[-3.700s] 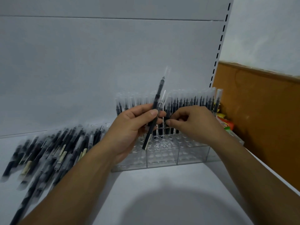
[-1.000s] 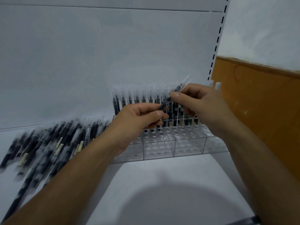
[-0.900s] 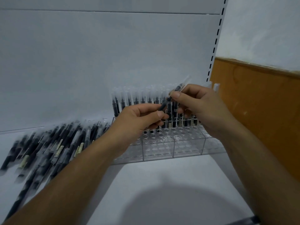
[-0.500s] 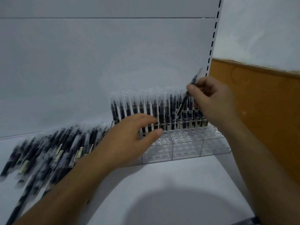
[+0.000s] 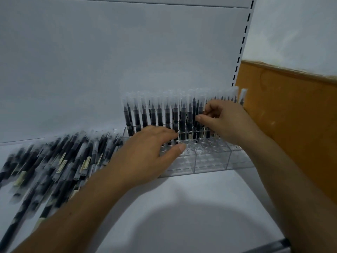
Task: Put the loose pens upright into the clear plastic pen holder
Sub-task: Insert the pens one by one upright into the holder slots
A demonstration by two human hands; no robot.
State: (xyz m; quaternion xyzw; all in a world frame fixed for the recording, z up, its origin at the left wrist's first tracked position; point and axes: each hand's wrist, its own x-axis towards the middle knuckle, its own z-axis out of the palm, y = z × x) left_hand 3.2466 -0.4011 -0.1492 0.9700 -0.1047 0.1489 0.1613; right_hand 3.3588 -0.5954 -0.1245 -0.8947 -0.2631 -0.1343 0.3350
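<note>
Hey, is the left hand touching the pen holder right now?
Touching. The head view shows the left hand spread over the holder, with its thumb and fingertips resting flat on the top holes and no gap visible.

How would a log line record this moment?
right hand: pinches pen at holder | left hand: open, on holder | loose pens: piled at left

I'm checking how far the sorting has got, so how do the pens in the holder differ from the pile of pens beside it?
The pens in the holder stand upright in rows; the pile of pens lies flat on the shelf. The pens in the holder sit in separate holes of the holder; the pile of pens overlaps in a heap. Both look like dark pens with clear caps.
</note>
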